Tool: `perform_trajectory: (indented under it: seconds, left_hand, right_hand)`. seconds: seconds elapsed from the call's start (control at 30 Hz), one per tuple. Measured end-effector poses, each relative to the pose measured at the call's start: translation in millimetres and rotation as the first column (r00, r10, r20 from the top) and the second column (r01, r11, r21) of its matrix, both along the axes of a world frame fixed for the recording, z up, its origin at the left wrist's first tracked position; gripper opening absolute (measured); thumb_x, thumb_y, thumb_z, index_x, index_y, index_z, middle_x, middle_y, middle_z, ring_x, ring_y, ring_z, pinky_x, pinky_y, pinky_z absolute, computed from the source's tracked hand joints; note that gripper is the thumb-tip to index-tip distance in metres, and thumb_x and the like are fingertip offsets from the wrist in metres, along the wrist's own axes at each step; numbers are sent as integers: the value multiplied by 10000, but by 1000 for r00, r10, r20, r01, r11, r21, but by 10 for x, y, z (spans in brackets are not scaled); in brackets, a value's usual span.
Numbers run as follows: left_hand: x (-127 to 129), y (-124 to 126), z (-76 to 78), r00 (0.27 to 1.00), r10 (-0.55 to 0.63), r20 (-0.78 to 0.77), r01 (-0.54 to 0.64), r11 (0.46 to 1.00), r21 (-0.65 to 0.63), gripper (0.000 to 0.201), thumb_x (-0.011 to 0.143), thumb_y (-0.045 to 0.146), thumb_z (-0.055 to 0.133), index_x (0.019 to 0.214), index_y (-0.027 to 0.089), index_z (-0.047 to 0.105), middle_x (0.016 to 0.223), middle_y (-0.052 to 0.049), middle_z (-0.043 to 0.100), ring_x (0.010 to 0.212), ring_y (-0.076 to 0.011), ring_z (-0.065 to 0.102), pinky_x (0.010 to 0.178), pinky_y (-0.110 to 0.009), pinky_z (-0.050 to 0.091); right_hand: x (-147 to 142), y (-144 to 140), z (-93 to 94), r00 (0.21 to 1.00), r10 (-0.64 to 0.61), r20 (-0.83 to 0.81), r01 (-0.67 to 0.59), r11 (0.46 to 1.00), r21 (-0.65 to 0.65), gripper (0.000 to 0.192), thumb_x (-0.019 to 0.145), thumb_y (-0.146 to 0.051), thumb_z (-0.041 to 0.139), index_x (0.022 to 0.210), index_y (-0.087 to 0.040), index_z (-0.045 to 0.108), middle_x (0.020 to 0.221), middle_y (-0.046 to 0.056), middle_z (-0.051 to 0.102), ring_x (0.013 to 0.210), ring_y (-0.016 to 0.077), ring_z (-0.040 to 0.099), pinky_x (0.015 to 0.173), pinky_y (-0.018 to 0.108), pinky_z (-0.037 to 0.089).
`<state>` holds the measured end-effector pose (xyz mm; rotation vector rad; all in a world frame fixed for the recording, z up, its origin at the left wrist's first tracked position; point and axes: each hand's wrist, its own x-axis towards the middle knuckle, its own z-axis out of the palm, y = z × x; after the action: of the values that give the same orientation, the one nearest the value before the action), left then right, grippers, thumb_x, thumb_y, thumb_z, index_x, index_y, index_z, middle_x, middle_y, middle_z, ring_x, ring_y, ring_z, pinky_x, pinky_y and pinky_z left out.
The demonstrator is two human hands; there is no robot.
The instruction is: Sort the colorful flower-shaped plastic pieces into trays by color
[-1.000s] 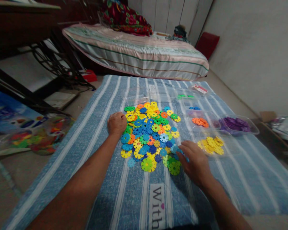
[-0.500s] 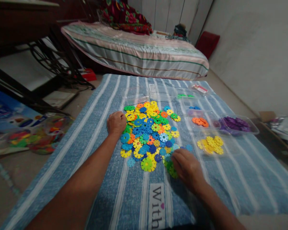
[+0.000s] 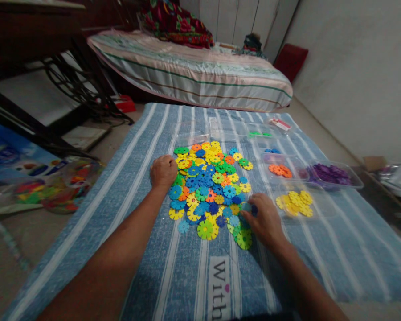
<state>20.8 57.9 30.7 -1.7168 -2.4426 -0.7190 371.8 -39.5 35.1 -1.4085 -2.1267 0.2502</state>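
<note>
A pile of notched plastic snowflake discs [image 3: 205,178] in yellow, blue, green and orange lies on the striped cloth. Against its left edge rests my left hand [image 3: 163,171], its fingers curled in; whatever they may hold is hidden. At the pile's lower right, my right hand [image 3: 265,223] has thumb and fingers closed around a blue snowflake disc [image 3: 247,207]. A dark blue disc [image 3: 254,210] shows right by those fingers. Just below the right thumb lies a lime green disc [image 3: 244,239].
Clear plastic boxes on the right hold yellow discs [image 3: 296,203], orange discs [image 3: 280,170] and purple discs [image 3: 330,174]. Farther back are blue discs [image 3: 272,151] and green discs [image 3: 259,134]. Beyond the table stands a bed [image 3: 194,76]; a sewing machine stand [image 3: 73,84] is left.
My right hand has shifted slightly up and to the right, uncovering the green discs under it, and a blue disc now shows at its fingers. My left hand stays put.
</note>
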Motion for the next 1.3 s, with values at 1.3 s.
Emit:
perform_trajectory:
  seconds: [1.3]
  left_hand:
    - [-5,14,-21,1000,4,1,-4,1000,19,213,858,223,419,724,233,585,958,-83,712,968,-252,619,857,-375,454]
  right_hand:
    - [625,147,636,931,-364,17,307,810,500,143,913,-267,591,851,-186,692,844,108,730,851,286,685,834,455,508]
